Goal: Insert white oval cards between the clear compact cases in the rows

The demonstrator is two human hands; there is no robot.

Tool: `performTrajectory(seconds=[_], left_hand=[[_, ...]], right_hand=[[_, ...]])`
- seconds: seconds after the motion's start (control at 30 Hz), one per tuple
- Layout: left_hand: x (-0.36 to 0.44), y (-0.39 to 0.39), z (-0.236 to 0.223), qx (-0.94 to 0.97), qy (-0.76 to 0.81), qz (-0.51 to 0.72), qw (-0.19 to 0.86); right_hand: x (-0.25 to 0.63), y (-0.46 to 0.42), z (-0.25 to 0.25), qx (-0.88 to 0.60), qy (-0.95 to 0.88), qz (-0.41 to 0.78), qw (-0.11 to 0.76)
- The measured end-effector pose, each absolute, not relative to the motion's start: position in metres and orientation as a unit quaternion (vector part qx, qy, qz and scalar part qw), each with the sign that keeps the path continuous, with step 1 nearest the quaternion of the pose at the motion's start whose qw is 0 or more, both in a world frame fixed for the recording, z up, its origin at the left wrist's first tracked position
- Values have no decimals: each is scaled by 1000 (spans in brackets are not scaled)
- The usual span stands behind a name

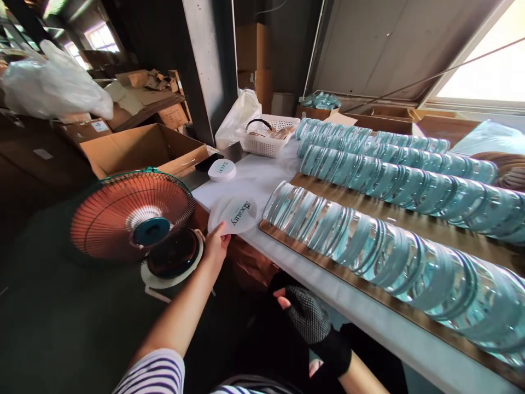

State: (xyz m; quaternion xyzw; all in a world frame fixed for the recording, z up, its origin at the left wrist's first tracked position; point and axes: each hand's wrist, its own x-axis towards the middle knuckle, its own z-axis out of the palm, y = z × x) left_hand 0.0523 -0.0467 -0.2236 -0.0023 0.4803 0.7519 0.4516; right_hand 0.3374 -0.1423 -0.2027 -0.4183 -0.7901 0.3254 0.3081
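My left hand (217, 241) pinches a thin round white disc (244, 219) at its near edge, thumb on top. The disc bears dark lettering that reads partly "beauty" and is over the left end of the white table (262, 164). A paler round edge shows beside it; whether that is a second disc I cannot tell. Farther back on the table lies a stack of similar white discs (222, 168). Low before my body, below the table edge, my right hand (305, 314) is curled closed in a black-and-grey fingerless glove; its inside is hidden.
Long rows of clear round glass pieces (369, 246) stand on brown boards at the right. A white basket (268, 139) sits at the back. Left of the table are a fan (139, 216) and an open cardboard box (143, 148).
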Motion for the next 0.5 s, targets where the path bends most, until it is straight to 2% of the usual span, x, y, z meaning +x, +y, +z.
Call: performTrajectory(seconds=[0.1, 0.2, 0.3, 0.4, 0.5], left_hand=[[63, -72, -228, -25, 459, 777, 430], [93, -108, -229, -46, 453, 781, 428], [137, -146, -225, 39, 431, 767, 474], [170, -173, -215, 131, 419, 732, 521], [174, -181, -198, 188, 405, 714, 539]], right_hand=[[323, -135, -204, -446, -726, 424, 307], [300, -130, -208, -410, -655, 522, 361], [282, -131, -205, -399, -552, 591, 432], [285, -133, -193, -449, -460, 580, 499], [311, -134, -178, -489, -449, 544, 513]])
